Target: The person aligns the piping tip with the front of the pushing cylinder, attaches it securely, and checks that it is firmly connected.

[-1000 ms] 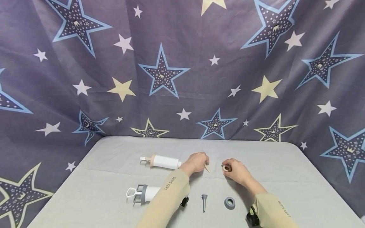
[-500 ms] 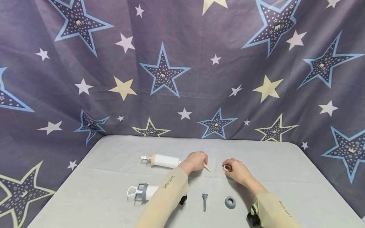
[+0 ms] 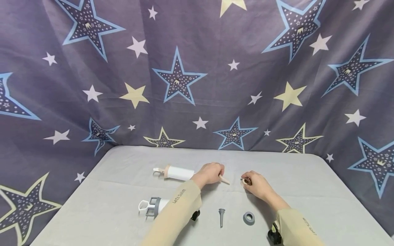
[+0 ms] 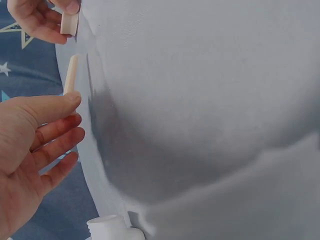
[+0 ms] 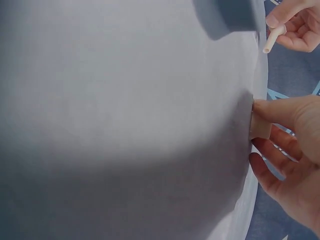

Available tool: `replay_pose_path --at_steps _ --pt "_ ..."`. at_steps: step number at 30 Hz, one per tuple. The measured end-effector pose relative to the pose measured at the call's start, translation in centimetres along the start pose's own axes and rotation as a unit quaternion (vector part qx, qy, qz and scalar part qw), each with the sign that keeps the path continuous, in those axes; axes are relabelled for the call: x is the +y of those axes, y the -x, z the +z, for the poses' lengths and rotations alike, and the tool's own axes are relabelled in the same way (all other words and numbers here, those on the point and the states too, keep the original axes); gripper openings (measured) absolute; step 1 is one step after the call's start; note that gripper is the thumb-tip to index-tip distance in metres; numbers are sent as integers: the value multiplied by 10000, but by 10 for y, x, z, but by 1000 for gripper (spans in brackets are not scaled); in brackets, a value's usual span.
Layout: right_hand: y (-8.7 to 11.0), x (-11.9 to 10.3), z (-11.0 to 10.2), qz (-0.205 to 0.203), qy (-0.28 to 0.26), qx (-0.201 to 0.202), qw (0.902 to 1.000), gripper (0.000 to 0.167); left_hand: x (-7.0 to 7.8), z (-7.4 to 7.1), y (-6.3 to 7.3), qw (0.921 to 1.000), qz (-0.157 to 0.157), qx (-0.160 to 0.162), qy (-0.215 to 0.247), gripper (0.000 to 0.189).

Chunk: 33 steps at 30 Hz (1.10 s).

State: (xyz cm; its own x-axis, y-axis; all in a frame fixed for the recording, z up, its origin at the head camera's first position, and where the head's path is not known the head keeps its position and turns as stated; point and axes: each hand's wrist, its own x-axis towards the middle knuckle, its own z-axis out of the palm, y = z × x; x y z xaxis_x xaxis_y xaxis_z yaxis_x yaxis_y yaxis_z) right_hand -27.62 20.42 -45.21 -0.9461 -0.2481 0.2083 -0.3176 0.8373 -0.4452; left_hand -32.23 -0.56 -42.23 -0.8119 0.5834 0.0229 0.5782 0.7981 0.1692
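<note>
My left hand [image 3: 211, 172] pinches a slim beige tube nozzle [image 4: 71, 75] between thumb and fingertips. Its free narrow end points toward my right hand [image 3: 258, 185]. That hand grips a beige ring cap [image 5: 261, 127] by thumb and fingers close over the cloth, its round hole showing in the head view. A short gap separates nozzle and ring. Left of my left hand lies a white cylinder [image 3: 181, 173] with a beige collar and handle; its threaded white end [image 4: 107, 227] shows low in the left wrist view.
A second white cylinder with a grey collar [image 3: 157, 207] and white loop handle lies nearer, partly behind my left sleeve [image 3: 173, 215]. A grey funnel-topped nozzle [image 3: 221, 218] and a grey ring [image 3: 245, 220] lie between my forearms. A star-printed curtain [image 3: 197, 75] hangs behind the table.
The beige nozzle has swung in my left fingers from pointing steeply down to pointing more to the right. My right hand keeps its hold on the ring cap, nearly still.
</note>
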Motion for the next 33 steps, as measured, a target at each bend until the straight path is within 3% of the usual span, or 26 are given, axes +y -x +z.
replay_pose_path --at_steps 13,22,33 --pt "1 -3 -4 -14 -136 232 9996 21 -2 -15 12 9993 95 230 268 13" --pt "5 -4 -8 -74 -445 346 9984 23 -3 -17 19 9986 148 362 358 14" --pt "8 -6 -13 -50 -754 354 9965 29 -21 -14 22 9926 356 792 846 15"
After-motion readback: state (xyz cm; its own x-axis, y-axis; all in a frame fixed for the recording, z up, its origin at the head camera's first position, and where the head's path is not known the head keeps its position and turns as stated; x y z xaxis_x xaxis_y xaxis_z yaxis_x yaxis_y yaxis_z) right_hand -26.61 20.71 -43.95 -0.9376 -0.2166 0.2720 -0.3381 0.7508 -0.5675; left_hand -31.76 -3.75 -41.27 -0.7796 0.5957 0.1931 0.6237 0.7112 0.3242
